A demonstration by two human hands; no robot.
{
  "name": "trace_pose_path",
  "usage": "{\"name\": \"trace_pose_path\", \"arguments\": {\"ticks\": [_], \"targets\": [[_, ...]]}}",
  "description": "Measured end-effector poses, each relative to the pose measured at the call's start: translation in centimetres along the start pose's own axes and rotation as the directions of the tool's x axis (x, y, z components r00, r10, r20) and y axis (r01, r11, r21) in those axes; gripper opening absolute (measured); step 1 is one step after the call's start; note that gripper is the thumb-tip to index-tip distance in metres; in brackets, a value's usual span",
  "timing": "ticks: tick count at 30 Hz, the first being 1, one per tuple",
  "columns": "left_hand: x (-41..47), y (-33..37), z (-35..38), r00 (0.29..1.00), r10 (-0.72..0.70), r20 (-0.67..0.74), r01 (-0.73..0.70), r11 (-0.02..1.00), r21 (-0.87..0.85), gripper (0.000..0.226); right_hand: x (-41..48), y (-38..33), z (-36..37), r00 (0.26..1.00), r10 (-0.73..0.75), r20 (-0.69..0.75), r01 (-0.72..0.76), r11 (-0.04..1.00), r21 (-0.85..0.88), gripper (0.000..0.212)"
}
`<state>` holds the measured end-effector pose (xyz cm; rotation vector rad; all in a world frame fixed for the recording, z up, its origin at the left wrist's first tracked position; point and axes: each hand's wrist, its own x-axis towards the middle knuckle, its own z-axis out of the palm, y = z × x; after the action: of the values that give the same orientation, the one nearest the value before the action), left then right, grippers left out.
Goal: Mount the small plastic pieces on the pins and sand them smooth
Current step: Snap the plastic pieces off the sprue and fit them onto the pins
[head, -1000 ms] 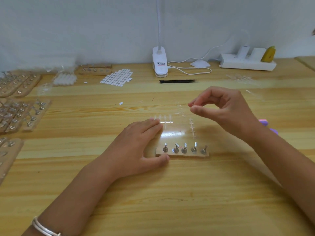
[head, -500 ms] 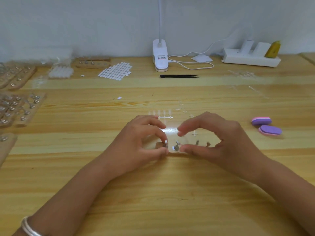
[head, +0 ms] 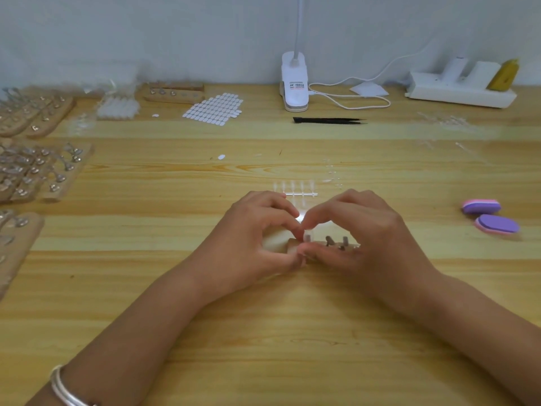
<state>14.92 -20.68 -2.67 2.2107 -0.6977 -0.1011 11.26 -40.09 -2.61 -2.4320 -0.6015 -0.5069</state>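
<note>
1. Your left hand (head: 257, 235) grips the block (head: 352, 246) by its left end, so it won't slide while you press, I'd guess.
2. Your right hand (head: 360, 232) pinches down on the end pin (head: 307, 238) — any piece there is too tiny to see.
3. Spare pieces (head: 295, 191) sit just behind the block, and the buffers (head: 494, 224) are off to the right — sanding looks like a later step.

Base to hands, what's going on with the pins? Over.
Left hand grips pin block. Right hand pinches at end pin, piece too small to confirm. Sanding blocks aside, untouched; nothing blocking.
</note>
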Motion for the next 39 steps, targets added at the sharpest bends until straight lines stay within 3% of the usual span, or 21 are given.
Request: {"name": "trace_pose_path", "arguments": {"ticks": [9, 13, 18, 23, 26, 29, 32, 36, 39], "targets": [[0.0, 0.2, -0.1, 1.0, -0.022, 0.018, 0.022, 1.0, -0.017, 0.022, 0.0, -0.3, 0.1, 0.999, 0.031, -0.007, -0.032, 0.999, -0.009, 0.027], [0.1, 0.2, -0.2, 0.999, -0.028, 0.02, 0.028, 0.999, -0.019, 0.022, 0.1, -0.2, 0.1, 0.999, -0.014, -0.036, 0.014, 1.0, -0.005, 0.035], [0.1, 0.1, -0.1, 0.999, -0.024, 0.021, 0.024, 1.0, -0.014, 0.022, 0.2, 0.3, 0.4, 0.982, -0.16, -0.096, 0.142, 0.975, -0.171, 0.023], [0.1, 0.1, 0.0, 1.0, -0.026, 0.015, 0.026, 1.0, 0.001, 0.023, 0.0, 0.3, 0.3, 0.969, -0.238, -0.064, 0.223, 0.958, -0.18, 0.025], [0.0, 0.0, -0.1, 0.999, -0.025, 0.031, 0.024, 1.0, 0.015, 0.026, 0.1, 0.1, -0.3, 0.991, -0.132, -0.027, 0.129, 0.989, -0.075, 0.027], [0.0, -0.1, -0.2, 0.999, -0.019, 0.042, 0.02, 1.0, -0.022, 0.024, 0.2, 0.0, -1.1, 1.0, 0.005, -0.018, -0.004, 0.998, 0.059, 0.013], [0.1, -0.3, -0.3, 0.998, -0.056, 0.012, 0.057, 0.994, -0.097, 0.021, 0.6, 0.2, -1.4, 0.996, 0.087, 0.013, -0.087, 0.996, 0.037, 0.01], [0.1, -0.4, 0.0, 0.997, -0.08, -0.013, 0.077, 0.983, -0.165, 0.014, 1.8, 0.3, -1.8, 0.954, 0.227, 0.196, -0.246, 0.966, 0.079, 0.025], [0.1, -0.4, 0.1, 0.997, -0.069, -0.039, 0.061, 0.983, -0.175, 0.015, 2.9, 0.2, -2.2, 0.893, 0.281, 0.352, -0.349, 0.925, 0.147, 0.024]]}}
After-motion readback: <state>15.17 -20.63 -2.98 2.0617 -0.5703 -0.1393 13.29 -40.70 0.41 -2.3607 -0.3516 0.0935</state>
